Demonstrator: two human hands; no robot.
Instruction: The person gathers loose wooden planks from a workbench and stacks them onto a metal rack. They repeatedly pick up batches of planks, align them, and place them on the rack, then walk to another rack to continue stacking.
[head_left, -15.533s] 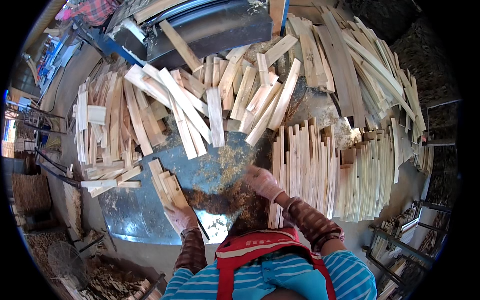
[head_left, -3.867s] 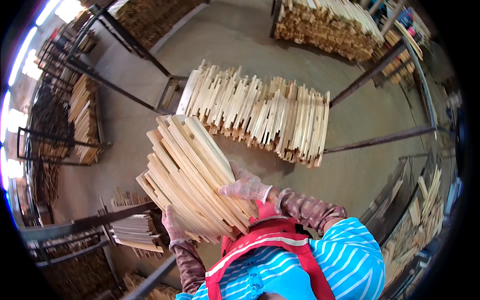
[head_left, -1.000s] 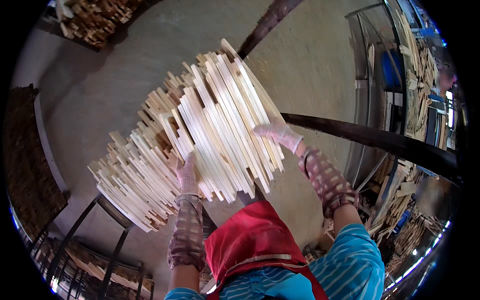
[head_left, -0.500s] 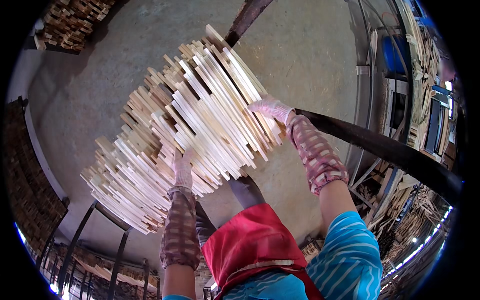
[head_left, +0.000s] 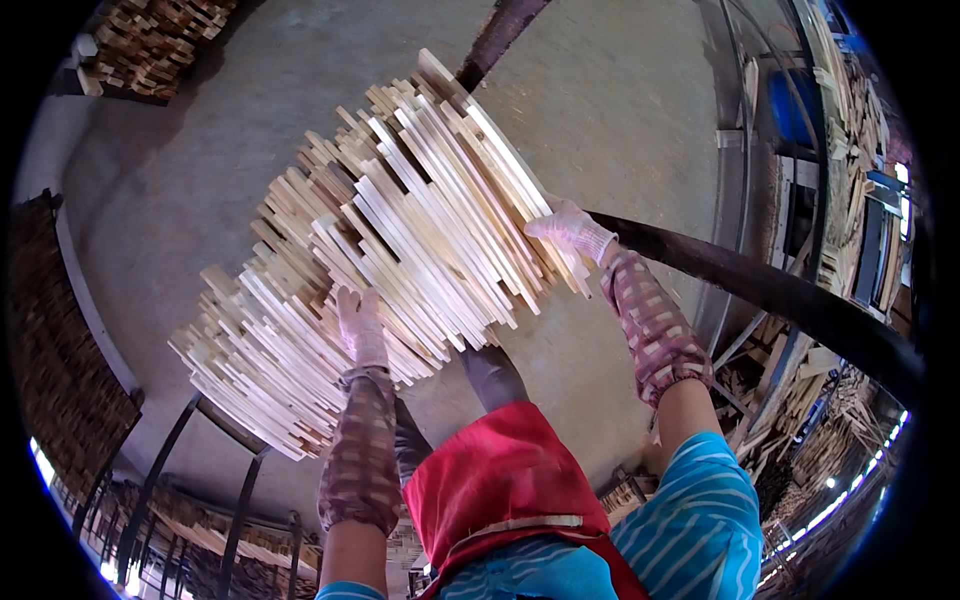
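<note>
Workshop interior, grey concrete floor (head_left: 300,75) around a broad stack of pale, narrow wooden slats (head_left: 430,230); all positions below taken from that stack.

Left hand (head_left: 360,325), in a pale pinkish knit glove: on top of the stack, toward its near side, fingers extended, thumb apart from them. Right hand (head_left: 572,230), in a matching glove: at the stack's right end, touching the outermost slats, fingers bent over the edge. Cannot tell whether they pinch anything.

Slats side by side, slanting, ends staggered at both edges; one slat juts past its neighbours at the far right corner. Support underneath hidden.

Maroon-and-cream checked sleeves (head_left: 655,325) on both forearms. Near side of stack: red cloth apron (head_left: 505,465), dark trouser legs (head_left: 492,378) partly covered by the slats, blue-and-white striped shirt (head_left: 700,510).

Farther out: thick dark metal bar (head_left: 760,275) slanting away from the stack's right end; thin black metal bars (head_left: 165,465) off its left end. Well apart, beyond and left: block of brown stacked wood (head_left: 165,40). Well to the right: rounded blue plastic-looking container (head_left: 792,108), near heaped wood pieces (head_left: 850,170).
</note>
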